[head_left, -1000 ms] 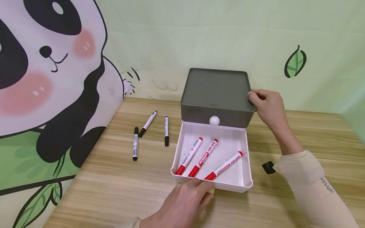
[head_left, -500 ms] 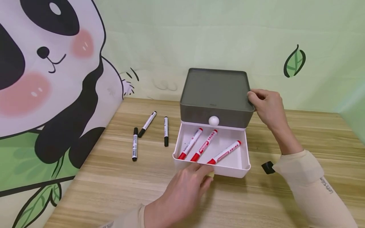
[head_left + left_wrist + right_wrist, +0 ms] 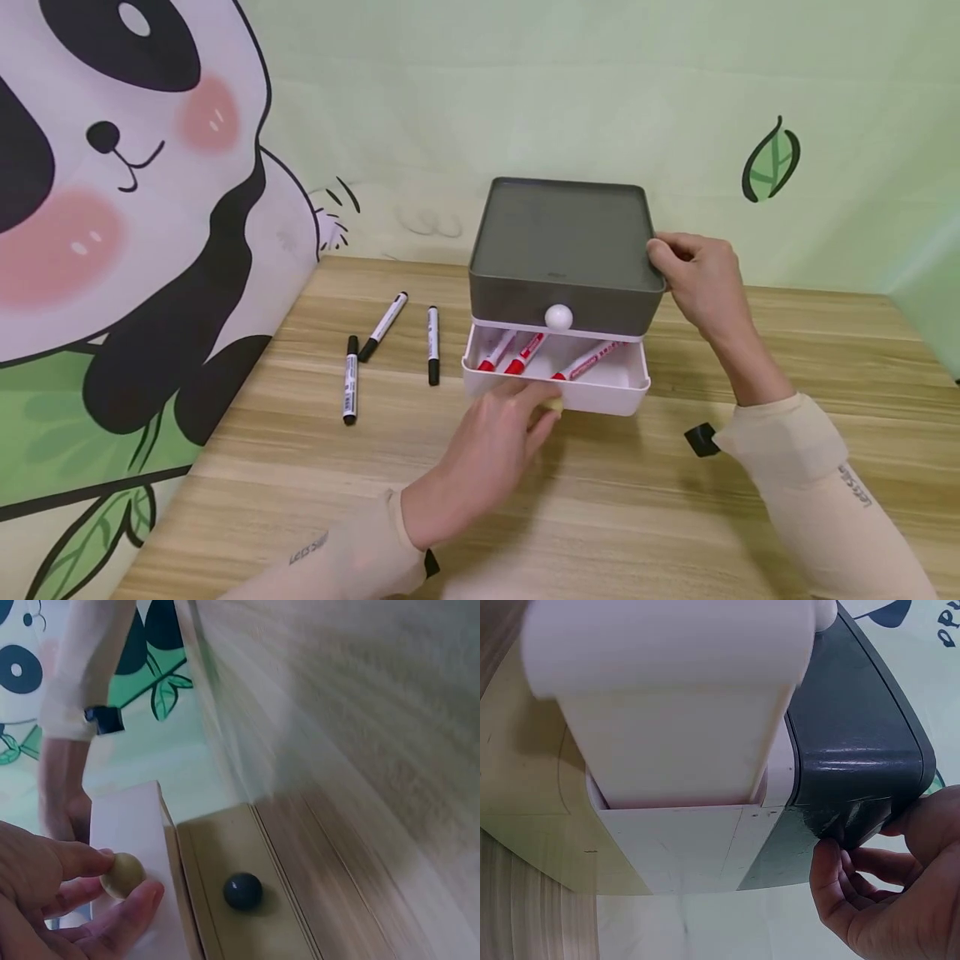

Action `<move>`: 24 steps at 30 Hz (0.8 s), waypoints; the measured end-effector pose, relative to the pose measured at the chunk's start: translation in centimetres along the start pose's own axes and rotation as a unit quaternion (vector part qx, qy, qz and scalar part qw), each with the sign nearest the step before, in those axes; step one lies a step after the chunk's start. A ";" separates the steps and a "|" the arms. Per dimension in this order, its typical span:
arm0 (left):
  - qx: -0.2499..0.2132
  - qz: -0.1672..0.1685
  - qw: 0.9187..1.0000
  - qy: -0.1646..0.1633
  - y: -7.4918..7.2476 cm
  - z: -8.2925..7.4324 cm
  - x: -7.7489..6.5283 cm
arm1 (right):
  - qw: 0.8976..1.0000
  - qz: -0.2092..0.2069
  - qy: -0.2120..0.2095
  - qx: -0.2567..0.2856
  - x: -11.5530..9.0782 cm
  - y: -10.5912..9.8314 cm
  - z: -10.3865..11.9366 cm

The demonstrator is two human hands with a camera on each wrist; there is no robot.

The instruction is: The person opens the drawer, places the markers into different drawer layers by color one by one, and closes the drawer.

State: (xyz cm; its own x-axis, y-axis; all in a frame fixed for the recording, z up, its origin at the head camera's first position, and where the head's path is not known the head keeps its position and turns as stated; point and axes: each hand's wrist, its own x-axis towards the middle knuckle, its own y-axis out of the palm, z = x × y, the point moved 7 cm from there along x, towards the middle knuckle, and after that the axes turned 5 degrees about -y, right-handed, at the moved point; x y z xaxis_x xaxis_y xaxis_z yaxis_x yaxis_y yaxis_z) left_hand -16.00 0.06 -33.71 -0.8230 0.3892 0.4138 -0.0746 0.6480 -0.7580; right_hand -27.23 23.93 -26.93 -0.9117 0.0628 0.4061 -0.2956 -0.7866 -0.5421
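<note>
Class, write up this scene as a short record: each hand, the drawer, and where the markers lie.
Left hand: pinches the pale yellow knob of the white drawer
Right hand: grips the edge of the grey top tier
Drawer state: partly open
In drawer: three red-and-white markers
On table: three black-and-white markers, left of the drawer
Bottom tier: yellow, with a dark knob

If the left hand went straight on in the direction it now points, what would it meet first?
Just past the yellowish knob it pinches, the left hand would probably meet the front of the white drawer; the remaining gap is hard to judge.
</note>
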 end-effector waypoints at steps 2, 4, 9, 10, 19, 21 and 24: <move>-0.012 -0.008 1.000 0.001 0.1 0.3 0.6 | 1.000 -0.001 -0.001 0.001 0.0 0.0 0.1; -0.024 -0.015 1.000 0.003 0.1 0.6 1.1 | 1.000 -0.002 -0.002 0.002 0.0 -0.1 0.1; -0.032 -0.027 0.999 0.005 0.3 1.0 2.0 | 1.000 0.001 -0.002 0.003 0.0 -0.1 0.0; -0.031 -0.029 0.999 0.005 0.3 1.1 2.2 | 1.000 0.002 -0.002 0.003 0.1 0.0 0.0; -0.020 -0.039 0.999 0.006 0.5 1.3 2.8 | 1.000 0.002 -0.001 0.003 0.0 -0.1 0.1; -0.017 -0.043 0.999 0.007 0.6 1.4 2.9 | 1.000 0.003 -0.001 0.004 0.0 0.0 0.2; -0.017 -0.049 0.999 0.006 0.6 1.6 3.2 | 1.000 0.003 -0.002 0.004 -0.1 0.0 0.3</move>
State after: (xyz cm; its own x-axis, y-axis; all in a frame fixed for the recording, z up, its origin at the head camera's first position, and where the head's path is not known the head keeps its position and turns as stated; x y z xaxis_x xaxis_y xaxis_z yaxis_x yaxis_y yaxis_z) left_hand -19.56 0.65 -33.71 -0.8061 0.3309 0.4907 -0.1349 0.7045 -0.6968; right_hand -27.06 23.79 -26.77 -0.9123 0.0567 0.4056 -0.2883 -0.7924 -0.5376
